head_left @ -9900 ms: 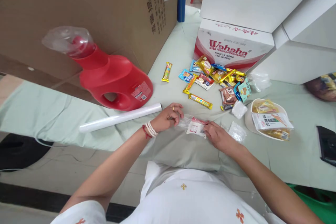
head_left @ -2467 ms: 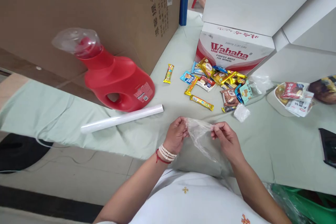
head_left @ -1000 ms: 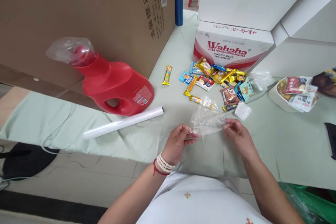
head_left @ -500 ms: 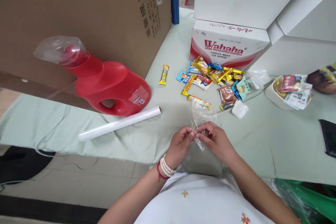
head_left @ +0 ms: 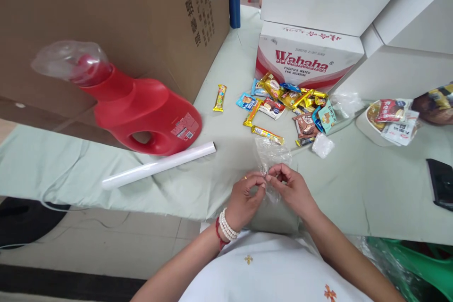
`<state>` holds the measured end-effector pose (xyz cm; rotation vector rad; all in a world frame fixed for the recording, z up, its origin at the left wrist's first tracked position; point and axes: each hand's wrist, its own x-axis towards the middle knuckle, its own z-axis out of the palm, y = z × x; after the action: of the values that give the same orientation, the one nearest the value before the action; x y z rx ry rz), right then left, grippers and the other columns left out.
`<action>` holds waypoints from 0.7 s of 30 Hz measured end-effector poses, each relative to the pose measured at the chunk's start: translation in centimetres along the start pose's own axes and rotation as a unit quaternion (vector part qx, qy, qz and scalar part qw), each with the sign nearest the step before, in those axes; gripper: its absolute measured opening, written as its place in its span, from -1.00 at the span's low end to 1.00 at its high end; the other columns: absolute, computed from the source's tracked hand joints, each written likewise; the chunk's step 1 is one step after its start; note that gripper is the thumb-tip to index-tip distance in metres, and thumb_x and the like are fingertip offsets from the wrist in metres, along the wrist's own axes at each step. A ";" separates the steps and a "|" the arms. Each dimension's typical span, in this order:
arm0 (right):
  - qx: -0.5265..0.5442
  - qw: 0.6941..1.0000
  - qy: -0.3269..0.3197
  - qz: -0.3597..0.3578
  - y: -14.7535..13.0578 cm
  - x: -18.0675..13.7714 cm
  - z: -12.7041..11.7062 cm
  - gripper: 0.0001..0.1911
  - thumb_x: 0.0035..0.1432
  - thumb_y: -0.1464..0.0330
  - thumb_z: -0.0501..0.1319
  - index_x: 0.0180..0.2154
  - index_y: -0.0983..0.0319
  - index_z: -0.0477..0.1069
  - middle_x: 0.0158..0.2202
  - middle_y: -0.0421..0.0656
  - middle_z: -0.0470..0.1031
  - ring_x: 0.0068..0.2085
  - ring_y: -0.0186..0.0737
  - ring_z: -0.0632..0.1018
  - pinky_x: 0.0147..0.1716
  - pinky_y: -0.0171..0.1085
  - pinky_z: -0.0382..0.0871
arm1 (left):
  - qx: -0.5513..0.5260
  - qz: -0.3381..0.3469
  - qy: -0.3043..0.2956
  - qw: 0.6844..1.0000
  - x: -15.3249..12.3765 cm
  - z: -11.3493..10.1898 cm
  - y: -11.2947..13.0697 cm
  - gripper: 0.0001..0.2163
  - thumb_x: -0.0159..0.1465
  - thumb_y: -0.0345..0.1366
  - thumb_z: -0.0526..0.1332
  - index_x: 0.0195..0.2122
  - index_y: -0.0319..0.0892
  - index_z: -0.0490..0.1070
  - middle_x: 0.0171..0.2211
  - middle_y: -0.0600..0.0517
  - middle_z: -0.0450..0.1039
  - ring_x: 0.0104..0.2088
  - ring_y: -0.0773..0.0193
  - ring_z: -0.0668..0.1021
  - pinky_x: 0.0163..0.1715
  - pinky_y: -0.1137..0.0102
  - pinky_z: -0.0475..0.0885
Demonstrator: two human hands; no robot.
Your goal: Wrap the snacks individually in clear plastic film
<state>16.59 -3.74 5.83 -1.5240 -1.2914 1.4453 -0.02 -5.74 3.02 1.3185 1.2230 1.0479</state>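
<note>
My left hand (head_left: 246, 196) and my right hand (head_left: 290, 186) meet fingertip to fingertip over the near edge of the table. Both pinch a small clear plastic bag (head_left: 271, 153), which stands up crumpled between and above the fingers. A bead bracelet and a red string circle my left wrist. Just beyond the bag lies a pile of wrapped snacks (head_left: 290, 108) in gold, blue and brown wrappers. One loose gold bar (head_left: 220, 97) lies apart to the left of the pile.
A red detergent jug (head_left: 141, 113) lies on its side at left, a white roll (head_left: 159, 165) in front of it. A Wahaha carton (head_left: 306, 61) and large cardboard box (head_left: 106, 19) stand behind. A white bowl of snacks (head_left: 389, 120) and black phone (head_left: 440, 181) sit right.
The hands, held apart a second ago stretching the clear bag, have come together at its edge. Earlier, a wrapped snack lay in a bag between them and the bowl stood nearer.
</note>
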 end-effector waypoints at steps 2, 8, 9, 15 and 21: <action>0.030 0.999 0.003 0.017 0.2 0.1 0.2 -0.64 0.12 0.03 0.35 -0.31 0.20 0.48 -0.42 -0.22 0.42 -0.43 -0.32 0.34 -0.43 -0.32 0.22 | 0.000 -0.008 0.000 1.000 -0.1 0.1 -0.2 -0.89 0.27 -0.31 0.24 -0.36 -0.11 0.56 -0.19 -0.07 0.63 -0.06 0.13 0.61 0.01 0.26 0.44; 0.135 0.986 -0.012 0.100 0.4 0.1 0.0 -0.56 -0.02 -0.01 0.44 -0.33 0.21 0.45 -0.50 -0.29 0.32 -0.55 -0.42 0.17 -0.61 -0.37 0.01 | -0.118 -0.131 0.030 0.984 0.1 -0.1 -1.1 -0.84 0.25 -0.20 0.26 -0.42 -0.15 0.49 -0.15 -0.08 0.62 -0.11 0.15 0.62 -0.08 0.31 0.48; 0.141 0.984 -0.010 0.105 0.4 0.1 0.0 -0.56 -0.03 0.00 0.44 -0.34 0.21 0.45 -0.49 -0.29 0.32 -0.56 -0.43 0.16 -0.62 -0.37 -0.01 | -0.136 -0.158 0.040 0.977 0.1 -0.1 -1.2 -0.82 0.25 -0.17 0.26 -0.42 -0.15 0.48 -0.18 -0.07 0.61 -0.15 0.16 0.61 -0.13 0.32 0.49; 0.096 0.993 -0.011 0.060 0.8 0.0 0.9 -0.67 0.05 0.10 0.39 -0.34 0.21 0.46 -0.48 -0.29 0.32 -0.53 -0.42 0.17 -0.58 -0.36 0.00 | -0.060 -0.174 0.055 0.981 0.3 0.3 -0.2 -0.68 0.30 0.03 0.20 -0.29 -0.14 0.48 -0.31 -0.01 0.53 -0.30 0.20 0.53 -0.34 0.36 0.43; 0.187 0.979 0.039 0.071 0.7 -0.3 0.7 -0.74 0.01 0.18 0.39 -0.38 0.19 0.41 -0.45 -0.29 0.33 -0.52 -0.41 0.22 -0.58 -0.38 0.11 | -0.065 -0.125 0.110 0.984 1.1 0.9 -0.6 -0.64 0.40 0.04 0.10 -0.40 -0.12 0.31 -0.47 0.10 0.38 -0.41 0.30 0.43 -0.34 0.40 0.35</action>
<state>16.06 -4.36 5.15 -1.4219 -0.8191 1.5965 0.94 -4.82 2.31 0.9389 1.4176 1.0910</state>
